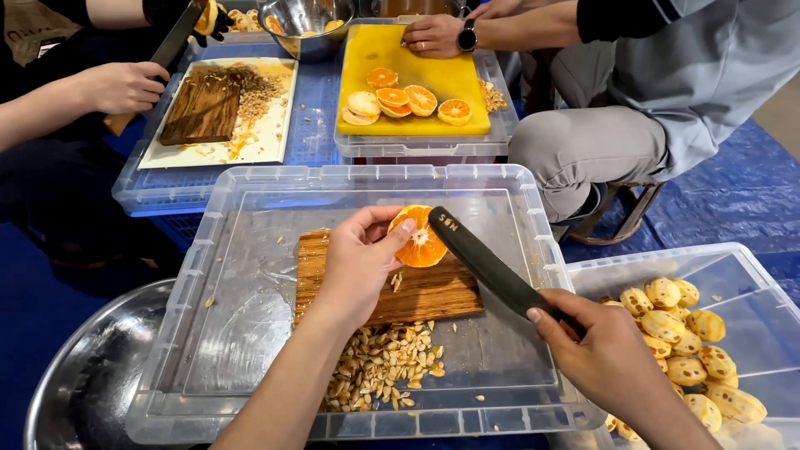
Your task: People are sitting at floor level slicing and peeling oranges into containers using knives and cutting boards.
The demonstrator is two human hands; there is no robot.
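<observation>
My left hand (354, 265) holds a halved orange fruit (419, 237), cut face toward me, above a small wooden cutting board (425, 293). My right hand (602, 358) grips a black knife (487, 262), its tip resting against the fruit's right edge. The board lies inside a clear plastic tray (250, 250). A pile of pale seeds (383, 367) lies on the tray floor just in front of the board.
A clear bin with several peeled yellow fruits (687, 350) stands at right. A steel bowl (92, 375) sits at lower left. Across the trays, one person's hand (433, 35) rests on a yellow board (412, 79) with cut halves; another person (117, 86) works a wooden board (202, 108).
</observation>
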